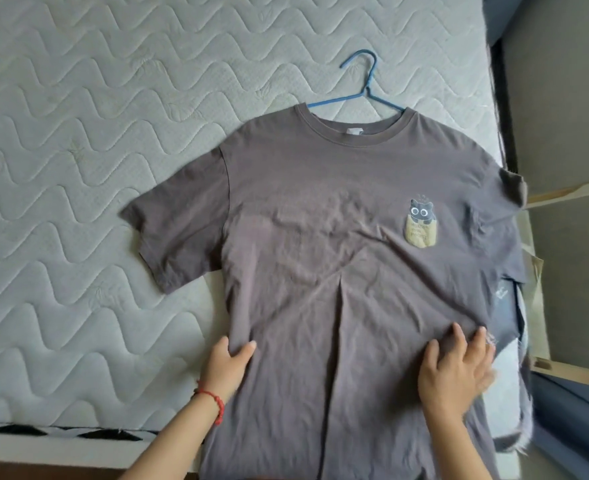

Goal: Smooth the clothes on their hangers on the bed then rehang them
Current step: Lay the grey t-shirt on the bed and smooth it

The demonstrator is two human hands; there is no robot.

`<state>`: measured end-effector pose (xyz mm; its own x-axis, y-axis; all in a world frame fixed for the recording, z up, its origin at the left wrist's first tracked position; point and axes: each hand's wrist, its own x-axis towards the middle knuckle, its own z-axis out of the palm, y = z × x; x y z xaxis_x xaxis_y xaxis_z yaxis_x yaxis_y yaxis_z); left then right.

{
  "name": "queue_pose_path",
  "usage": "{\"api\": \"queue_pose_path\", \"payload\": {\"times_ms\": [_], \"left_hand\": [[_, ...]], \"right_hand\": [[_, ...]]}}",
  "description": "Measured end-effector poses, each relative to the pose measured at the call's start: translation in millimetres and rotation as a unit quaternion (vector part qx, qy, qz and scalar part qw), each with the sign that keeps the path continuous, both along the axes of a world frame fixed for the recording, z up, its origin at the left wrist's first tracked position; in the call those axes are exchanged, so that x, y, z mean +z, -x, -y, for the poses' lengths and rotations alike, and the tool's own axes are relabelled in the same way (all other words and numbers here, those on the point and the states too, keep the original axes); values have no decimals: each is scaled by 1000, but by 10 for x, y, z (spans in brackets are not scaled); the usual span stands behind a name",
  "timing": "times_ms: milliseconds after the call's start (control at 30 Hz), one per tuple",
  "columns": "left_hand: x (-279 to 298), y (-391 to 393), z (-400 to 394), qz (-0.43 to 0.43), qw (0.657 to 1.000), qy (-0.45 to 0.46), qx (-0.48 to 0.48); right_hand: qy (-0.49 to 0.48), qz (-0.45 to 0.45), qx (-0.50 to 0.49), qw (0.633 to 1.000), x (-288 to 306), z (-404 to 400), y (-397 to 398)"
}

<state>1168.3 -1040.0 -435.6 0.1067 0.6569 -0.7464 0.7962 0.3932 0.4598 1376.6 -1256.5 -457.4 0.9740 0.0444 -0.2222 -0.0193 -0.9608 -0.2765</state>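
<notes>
While the grey T-shirt [320, 237] lies face up on the quilted mattress [78, 168], its blue hanger [365, 88] pokes out of the collar. At the shirt's lower left edge, the left hand [225, 365] grips the fabric, thumb on top. Over the shirt's lower right side, the right hand [455, 372] presses flat, fingers spread. A pleat runs down the shirt's middle.

Both hands [227, 362] [455, 372] on grey T-shirt [320, 220], blue hanger [362, 88] inside.

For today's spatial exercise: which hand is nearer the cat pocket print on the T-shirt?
Right. The right hand lies flat just below the cat pocket print; the left hand is at the shirt's opposite edge.
</notes>
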Motion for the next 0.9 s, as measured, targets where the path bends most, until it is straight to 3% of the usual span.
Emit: {"api": "queue_pose_path", "payload": {"times_ms": [133,333,467,700,900], "left_hand": [[-3,43,-52,-26,999,28,-7],[18,299,105,-90,994,46,-28],[22,352,277,-108,994,26,-15],[121,251,444,-124,992,-20,-26],[366,436,328,-155,980,-13,-126]], "right_hand": [[-34,-44,-113,992,180,343,-55],[-143,-178,-168,959,263,496,-67],[-136,-245,-131,951,311,606,-158],[-29,-153,-157,975,498,1009,-520],[41,-163,-59,984,696,944,-528]]}}
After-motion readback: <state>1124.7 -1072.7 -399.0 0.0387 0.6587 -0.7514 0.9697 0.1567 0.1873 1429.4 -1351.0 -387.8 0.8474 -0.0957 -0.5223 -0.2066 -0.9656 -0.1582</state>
